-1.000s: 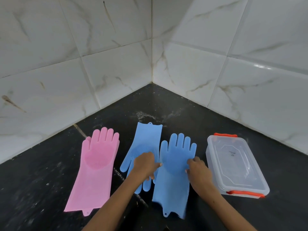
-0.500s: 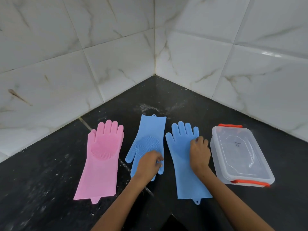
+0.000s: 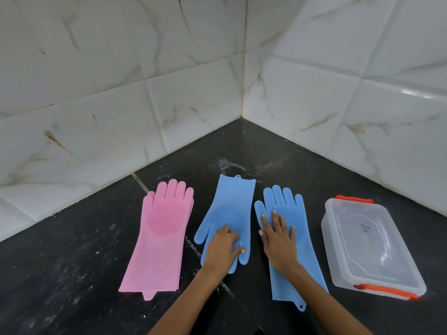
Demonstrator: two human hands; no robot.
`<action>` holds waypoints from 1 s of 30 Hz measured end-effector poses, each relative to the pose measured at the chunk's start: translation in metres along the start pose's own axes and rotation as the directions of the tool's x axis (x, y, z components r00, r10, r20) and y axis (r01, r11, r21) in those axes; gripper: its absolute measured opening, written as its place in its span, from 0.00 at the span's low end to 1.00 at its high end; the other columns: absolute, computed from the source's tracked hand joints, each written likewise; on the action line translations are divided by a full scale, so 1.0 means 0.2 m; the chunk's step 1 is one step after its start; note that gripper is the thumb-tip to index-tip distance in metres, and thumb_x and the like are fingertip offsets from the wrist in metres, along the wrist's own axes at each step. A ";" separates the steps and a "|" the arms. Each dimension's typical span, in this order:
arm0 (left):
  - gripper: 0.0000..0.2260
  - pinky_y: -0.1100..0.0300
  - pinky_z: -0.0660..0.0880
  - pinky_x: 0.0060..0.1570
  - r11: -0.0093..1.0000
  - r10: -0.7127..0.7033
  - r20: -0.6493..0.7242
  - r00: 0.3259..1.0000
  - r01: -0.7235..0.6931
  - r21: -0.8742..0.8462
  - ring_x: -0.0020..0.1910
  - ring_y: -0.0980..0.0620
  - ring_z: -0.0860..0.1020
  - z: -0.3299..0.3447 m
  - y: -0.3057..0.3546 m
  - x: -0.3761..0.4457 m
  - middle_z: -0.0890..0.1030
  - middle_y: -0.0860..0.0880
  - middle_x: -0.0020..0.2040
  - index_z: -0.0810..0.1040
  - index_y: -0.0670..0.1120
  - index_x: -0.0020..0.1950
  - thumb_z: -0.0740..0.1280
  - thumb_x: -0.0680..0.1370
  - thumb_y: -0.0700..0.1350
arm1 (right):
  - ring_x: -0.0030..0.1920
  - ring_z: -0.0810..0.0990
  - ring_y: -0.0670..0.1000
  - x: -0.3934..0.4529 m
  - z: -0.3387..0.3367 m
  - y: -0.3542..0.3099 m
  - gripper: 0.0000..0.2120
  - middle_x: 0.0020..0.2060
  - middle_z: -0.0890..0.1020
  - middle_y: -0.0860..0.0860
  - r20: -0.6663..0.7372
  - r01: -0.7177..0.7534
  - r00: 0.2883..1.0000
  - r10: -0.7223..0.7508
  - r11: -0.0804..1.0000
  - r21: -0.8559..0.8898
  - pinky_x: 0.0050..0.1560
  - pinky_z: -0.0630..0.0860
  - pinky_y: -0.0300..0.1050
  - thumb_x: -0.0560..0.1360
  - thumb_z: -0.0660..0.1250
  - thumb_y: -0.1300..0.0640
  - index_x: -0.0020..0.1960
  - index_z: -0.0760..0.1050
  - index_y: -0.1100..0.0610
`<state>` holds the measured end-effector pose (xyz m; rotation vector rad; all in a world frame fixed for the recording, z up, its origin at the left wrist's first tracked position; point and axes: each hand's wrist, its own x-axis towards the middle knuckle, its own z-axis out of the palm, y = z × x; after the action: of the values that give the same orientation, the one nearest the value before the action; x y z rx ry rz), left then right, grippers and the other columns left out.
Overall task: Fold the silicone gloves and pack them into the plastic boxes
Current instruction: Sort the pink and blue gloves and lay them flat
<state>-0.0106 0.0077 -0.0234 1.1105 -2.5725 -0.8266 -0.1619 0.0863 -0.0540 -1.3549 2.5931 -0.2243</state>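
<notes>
1. Head view: three gloves lie flat on the dark tabletop in a tiled corner. The pink glove is farthest left, fingers toward the wall.
2. The middle blue glove lies reversed, cuff toward the wall and fingers toward the person. The left hand rests on its finger end with fingers curled; whether it pinches the silicone or only presses cannot be told.
3. The right blue glove lies just beside the middle one, fingers toward the wall. The right hand lies flat on its palm area, fingers straight and slightly spread, pressing it down.
4. The box, clear plastic with orange clips and its lid on, stands to the right of the gloves, near but apart from the right blue glove.
5. Judged step: flattening the blue pair before folding. Nothing is folded or packed, and the box is not yet opened.
6. To do it well, each glove probably wants smoothing from palm to cuff so no air or ripple stays, since silicone tends to spring back.
7. A fold across the middle, bringing cuff to fingers, should suit the box; keeping a palm on the crease would stop it reopening.
8. Risk: the grippy silicone may drag on the tabletop and skew the fold.
</notes>
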 end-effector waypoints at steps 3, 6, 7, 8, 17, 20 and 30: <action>0.15 0.65 0.69 0.58 0.999 -0.043 -0.059 0.997 0.043 0.013 0.57 0.51 0.75 -0.01 -0.01 0.00 0.75 0.48 0.58 0.77 0.43 0.61 0.68 0.76 0.47 | 0.76 0.51 0.53 0.06 -0.04 -0.03 0.21 0.76 0.55 0.51 -0.128 0.080 0.989 -0.076 0.996 0.029 0.75 0.48 0.54 0.82 0.52 0.54 0.74 0.58 0.49; 0.17 0.61 0.70 0.62 0.988 -0.132 -0.092 0.987 0.139 0.069 0.60 0.50 0.74 -0.01 -0.02 0.01 0.74 0.46 0.61 0.74 0.43 0.63 0.67 0.76 0.46 | 0.72 0.63 0.51 0.17 -0.10 -0.09 0.22 0.71 0.68 0.51 -0.128 0.354 0.929 -0.347 0.935 0.036 0.72 0.58 0.46 0.78 0.57 0.65 0.70 0.68 0.52; 0.16 0.60 0.70 0.63 0.982 -0.161 -0.087 0.983 0.169 0.090 0.60 0.49 0.74 -0.02 -0.01 0.01 0.74 0.45 0.61 0.75 0.42 0.62 0.67 0.77 0.46 | 0.71 0.64 0.51 0.20 -0.12 -0.11 0.22 0.70 0.70 0.50 -0.080 0.421 0.905 -0.418 0.907 0.015 0.71 0.59 0.45 0.77 0.57 0.67 0.69 0.69 0.52; 0.14 0.60 0.71 0.63 0.975 -0.181 -0.077 0.980 0.189 0.114 0.59 0.49 0.75 -0.02 -0.01 0.02 0.75 0.45 0.60 0.76 0.42 0.61 0.66 0.77 0.46 | 0.70 0.66 0.51 0.24 -0.13 -0.12 0.23 0.69 0.71 0.50 -0.035 0.465 0.885 -0.465 0.885 -0.012 0.71 0.59 0.44 0.77 0.57 0.67 0.69 0.69 0.52; 0.08 0.55 0.75 0.57 0.969 -0.215 -0.033 0.976 0.218 0.118 0.52 0.45 0.79 -0.12 -0.03 0.11 0.80 0.42 0.52 0.77 0.38 0.51 0.60 0.79 0.39 | 0.56 0.76 0.53 0.44 -0.25 -0.17 0.14 0.54 0.80 0.52 0.056 0.648 0.756 -0.652 0.735 -0.200 0.60 0.66 0.43 0.76 0.59 0.64 0.57 0.79 0.54; 0.07 0.58 0.75 0.51 0.968 -0.213 -0.106 0.971 0.225 0.113 0.48 0.47 0.79 -0.29 -0.08 0.17 0.82 0.44 0.49 0.79 0.42 0.49 0.61 0.77 0.39 | 0.51 0.78 0.55 0.44 -0.36 -0.22 0.12 0.50 0.81 0.53 -0.037 0.642 0.753 -0.657 0.746 -0.178 0.53 0.72 0.44 0.75 0.61 0.66 0.53 0.80 0.57; 0.06 0.59 0.73 0.49 0.913 0.287 0.032 0.958 -0.283 0.294 0.55 0.53 0.73 -0.53 -0.22 0.24 0.80 0.52 0.54 0.82 0.46 0.50 0.67 0.76 0.42 | 0.57 0.75 0.55 0.00 -0.48 -0.33 0.17 0.60 0.72 0.54 0.127 0.613 0.790 -0.599 0.769 -0.184 0.57 0.72 0.46 0.76 0.59 0.65 0.63 0.73 0.56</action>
<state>0.0249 -0.0955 0.0377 0.7702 -2.8202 -0.3736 -0.1340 0.0521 0.0548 -2.2189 2.0806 0.0130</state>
